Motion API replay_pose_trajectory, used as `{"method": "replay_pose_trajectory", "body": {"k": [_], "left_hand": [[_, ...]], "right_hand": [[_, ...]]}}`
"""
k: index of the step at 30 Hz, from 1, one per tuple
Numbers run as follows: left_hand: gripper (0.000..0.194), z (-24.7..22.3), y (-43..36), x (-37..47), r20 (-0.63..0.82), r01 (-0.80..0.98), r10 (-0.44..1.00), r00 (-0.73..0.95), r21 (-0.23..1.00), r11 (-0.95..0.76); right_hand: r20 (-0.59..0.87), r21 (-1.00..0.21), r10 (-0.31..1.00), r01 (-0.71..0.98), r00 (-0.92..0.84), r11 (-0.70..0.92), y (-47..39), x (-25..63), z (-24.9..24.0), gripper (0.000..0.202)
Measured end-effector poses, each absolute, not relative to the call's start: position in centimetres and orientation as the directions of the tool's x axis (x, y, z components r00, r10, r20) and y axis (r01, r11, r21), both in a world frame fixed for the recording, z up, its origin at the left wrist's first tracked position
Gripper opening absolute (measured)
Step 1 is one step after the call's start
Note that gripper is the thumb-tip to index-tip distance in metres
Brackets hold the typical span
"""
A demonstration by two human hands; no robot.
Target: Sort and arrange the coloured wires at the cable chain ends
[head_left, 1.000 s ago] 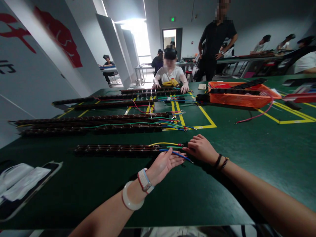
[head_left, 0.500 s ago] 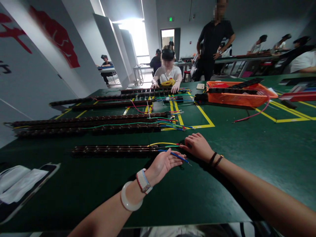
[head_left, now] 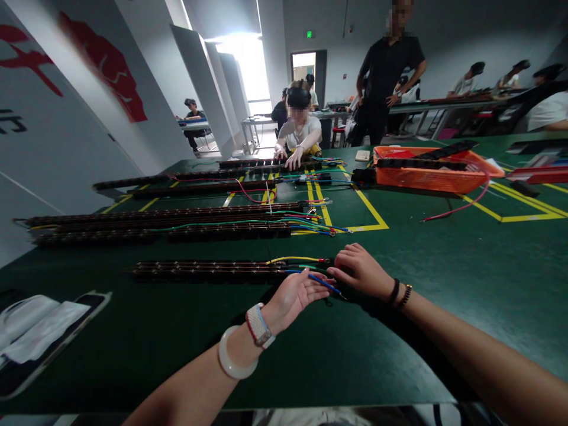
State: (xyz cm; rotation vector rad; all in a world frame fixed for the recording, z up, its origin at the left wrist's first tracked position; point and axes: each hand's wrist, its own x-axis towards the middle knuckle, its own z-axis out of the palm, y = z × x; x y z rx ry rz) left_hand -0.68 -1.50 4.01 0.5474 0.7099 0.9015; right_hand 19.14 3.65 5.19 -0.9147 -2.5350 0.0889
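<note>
Blue wire (head_left: 325,284) lies slantwise across the flat, upturned fingers of the left hand (head_left: 293,299), its thumb tip at the wire and its bare end just past the fingertips. The left fingers are stretched out, not curled round it. Just right of them, the right hand (head_left: 364,272) has its fingers bent and thumb pointing left; whether they pinch anything cannot be told. Beside that thumb, a green wire (head_left: 308,267) runs leftward, and beyond it a yellow wire (head_left: 293,258) with a red-sleeved end stops just short of the right fingers. These wires come from a dark strip bundle (head_left: 208,270) left of both hands on the green desk (head_left: 399,367). Beyond the fingers lie longer strip bundles (head_left: 160,228); farther right, an orange basket (head_left: 421,180). Across the desk, a co-worker's hands (head_left: 293,160) rest on another strip.
</note>
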Motion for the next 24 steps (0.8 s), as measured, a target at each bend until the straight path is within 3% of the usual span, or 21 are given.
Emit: {"method": "replay_pose_trajectory", "body": {"k": [7,12,16,20,24], "left_hand": [[0.033,4.1,-1.4,-0.7,-0.321,-0.509,0.851,0.416,0.693,0.51],[0.033,4.2,-1.2,-0.8,-0.303,-0.525,0.85,0.43,0.682,0.509],[0.036,4.2,-0.9,-1.0,-0.324,-0.506,0.847,0.421,0.692,0.516],[0.049,4.4,-1.2,-1.1,-0.366,-0.263,0.779,0.509,0.796,0.546],[0.057,5.0,-1.9,-0.6,-0.364,0.03,0.676,0.641,0.891,0.452]], "right_hand": [[0.349,-0.018,0.403,0.423,-0.846,0.906,2.4,18.9,6.1,0.033],[0.379,0.072,0.399,0.457,-0.835,0.886,2.4,18.6,5.4,0.023],[0.427,0.119,0.424,0.515,-0.799,0.849,2.8,18.8,5.1,0.028],[0.409,0.13,0.44,0.528,-0.8,0.839,2.9,18.9,5.4,0.03],[0.32,0.144,0.398,0.46,-0.86,0.876,2.9,18.6,5.3,0.026]]}}
